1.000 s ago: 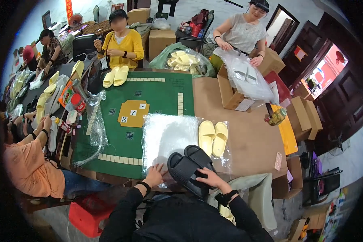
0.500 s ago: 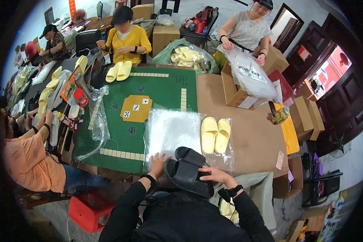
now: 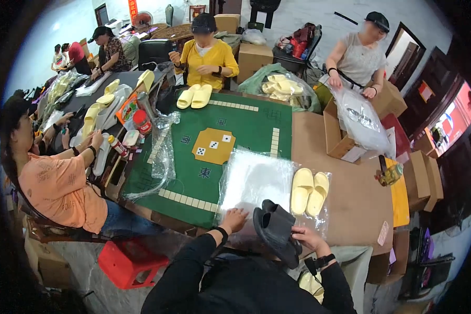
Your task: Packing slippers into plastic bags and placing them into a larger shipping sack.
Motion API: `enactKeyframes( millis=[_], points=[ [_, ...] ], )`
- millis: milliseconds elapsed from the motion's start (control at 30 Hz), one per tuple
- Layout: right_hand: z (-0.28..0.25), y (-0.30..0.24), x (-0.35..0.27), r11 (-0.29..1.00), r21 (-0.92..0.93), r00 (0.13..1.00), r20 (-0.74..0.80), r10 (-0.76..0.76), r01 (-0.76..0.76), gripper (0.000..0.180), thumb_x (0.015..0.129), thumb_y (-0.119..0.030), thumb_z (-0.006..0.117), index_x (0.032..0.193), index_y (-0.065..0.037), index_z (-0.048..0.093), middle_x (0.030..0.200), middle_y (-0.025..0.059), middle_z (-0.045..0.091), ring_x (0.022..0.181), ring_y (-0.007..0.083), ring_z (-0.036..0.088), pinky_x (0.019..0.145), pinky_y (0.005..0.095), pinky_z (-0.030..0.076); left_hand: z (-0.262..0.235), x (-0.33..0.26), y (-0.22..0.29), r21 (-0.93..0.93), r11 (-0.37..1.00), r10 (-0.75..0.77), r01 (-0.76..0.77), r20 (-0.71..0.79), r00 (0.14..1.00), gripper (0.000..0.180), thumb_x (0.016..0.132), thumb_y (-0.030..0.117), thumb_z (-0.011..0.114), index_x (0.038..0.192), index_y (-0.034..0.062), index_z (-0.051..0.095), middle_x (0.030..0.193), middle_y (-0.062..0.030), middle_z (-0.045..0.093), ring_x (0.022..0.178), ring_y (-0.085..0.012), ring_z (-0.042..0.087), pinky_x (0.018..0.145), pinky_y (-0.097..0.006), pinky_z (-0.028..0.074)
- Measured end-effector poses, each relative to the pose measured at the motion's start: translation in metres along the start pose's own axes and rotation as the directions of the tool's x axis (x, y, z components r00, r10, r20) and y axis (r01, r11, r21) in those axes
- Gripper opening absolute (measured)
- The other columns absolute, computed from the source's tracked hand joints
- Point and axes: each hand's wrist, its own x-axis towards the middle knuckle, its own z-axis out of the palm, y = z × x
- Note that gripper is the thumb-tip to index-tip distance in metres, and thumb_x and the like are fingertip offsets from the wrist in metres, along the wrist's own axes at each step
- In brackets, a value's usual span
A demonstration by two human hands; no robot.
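A pair of black slippers (image 3: 277,230) is in my right hand (image 3: 309,238), whose fingers close on their right side. They are held together at a tilt over the table's near edge. My left hand (image 3: 234,220) is apart from them, fingers stretched out on the near left part of a stack of clear plastic bags (image 3: 257,178). To the right of the stack, a pair of pale yellow slippers (image 3: 309,192) lies side by side on clear plastic.
A green mat (image 3: 193,180) covers the table's left part; brown board (image 3: 350,204) covers the right. Across the table, one person handles plastic bags (image 3: 363,118) over a carton (image 3: 334,131). Another sits in yellow; one in orange works at left. A red stool (image 3: 128,261) stands below.
My view has swung left, so the scene sits further right. The black slippers have turned to a steeper tilt in my right hand, and a gap now shows between them and my left hand.
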Motion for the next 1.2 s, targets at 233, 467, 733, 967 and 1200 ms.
enactKeyframes(
  millis=[233, 467, 733, 967, 1200],
  points=[
    [0.034, -0.015, 0.017, 0.904, -0.401, 0.979, 0.069, 0.19, -0.148, 0.045, 0.082, -0.015, 0.061, 0.121, 0.004, 0.048, 0.13, 0.0103, 0.041, 0.117, 0.016, 0.038, 0.094, 0.0268, 0.034, 0.019, 0.025, -0.019, -0.186, 0.982, -0.045, -0.01, -0.293, 0.955, 0.055, 0.081, 0.027, 0.056, 0.133, 0.0267, 0.036, 0.132, -0.0162, 0.039, 0.12, -0.0449, 0.032, 0.096, -0.057, 0.027],
    [0.035, -0.027, 0.008, 0.938, -0.33, 0.982, 0.109, 0.154, -0.11, 0.051, 0.083, -0.035, 0.058, 0.124, -0.006, 0.049, 0.14, 0.0173, 0.029, 0.13, 0.0237, 0.025, 0.103, 0.0308, 0.022, 0.006, 0.032, -0.015, -0.467, 0.84, 0.072, -0.277, -0.41, 0.909, 0.04, 0.089, 0.024, 0.044, 0.128, 0.0161, 0.042, 0.123, -0.0226, 0.046, 0.113, -0.0396, 0.042, 0.094, -0.044, 0.036],
    [0.028, -0.014, 0.005, 0.925, -0.35, 0.989, -0.03, 0.144, -0.146, 0.053, 0.082, -0.038, 0.058, 0.123, -0.006, 0.05, 0.14, 0.0251, 0.023, 0.134, 0.0255, 0.015, 0.104, 0.0297, 0.016, -0.022, 0.029, 0.018, -0.375, 0.896, 0.084, -0.237, -0.382, 0.92, 0.04, 0.09, 0.021, 0.041, 0.129, 0.0139, 0.041, 0.12, -0.0212, 0.049, 0.111, -0.0384, 0.044, 0.093, -0.044, 0.036],
    [0.027, -0.013, 0.014, 0.661, -0.746, 0.993, -0.12, -0.007, -0.086, 0.061, 0.081, -0.048, 0.056, 0.117, 0.001, 0.052, 0.126, 0.0235, 0.043, 0.119, 0.0335, 0.039, 0.098, 0.0323, 0.031, 0.001, 0.041, 0.015, -0.37, 0.897, 0.129, -0.242, -0.303, 0.944, 0.044, 0.089, 0.026, 0.041, 0.132, 0.0224, 0.037, 0.129, -0.0191, 0.041, 0.114, -0.0412, 0.04, 0.093, -0.053, 0.033],
    [0.028, 0.003, 0.024, 0.529, -0.848, 0.971, -0.147, -0.191, -0.024, 0.067, 0.077, -0.052, 0.058, 0.119, -0.001, 0.051, 0.112, 0.0185, 0.048, 0.106, 0.0353, 0.047, 0.089, 0.0406, 0.036, -0.03, 0.019, 0.039, -0.19, 0.977, 0.059, -0.099, -0.206, 0.977, 0.048, 0.091, 0.031, 0.038, 0.137, 0.0275, 0.025, 0.138, -0.02, 0.025, 0.122, -0.049, 0.026, 0.094, -0.068, 0.017]
  ],
)
